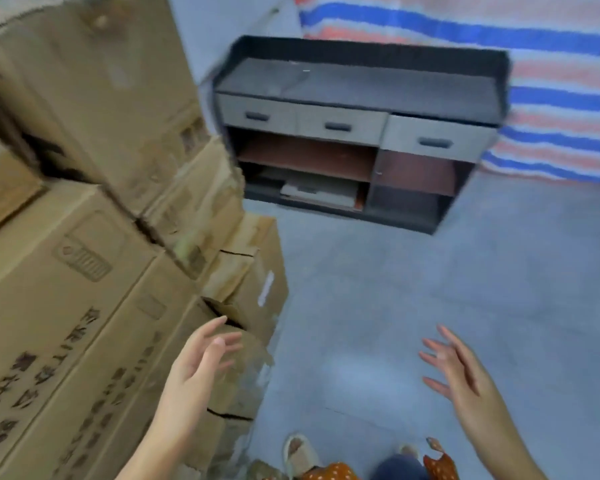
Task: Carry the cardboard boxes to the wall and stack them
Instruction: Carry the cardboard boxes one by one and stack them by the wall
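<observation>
A tall stack of brown cardboard boxes fills the left side, several bearing printed dark characters. Smaller boxes stand at the stack's right edge on the floor. My left hand hovers with fingers spread in front of the lower boxes, holding nothing. My right hand is out over the bare floor, fingers straight and apart, also holding nothing. Neither hand clearly touches a box.
A dark cabinet with three grey drawers and open shelves stands ahead on the grey concrete floor. A blue, red and white striped tarp hangs behind it. My feet in slippers show at the bottom edge.
</observation>
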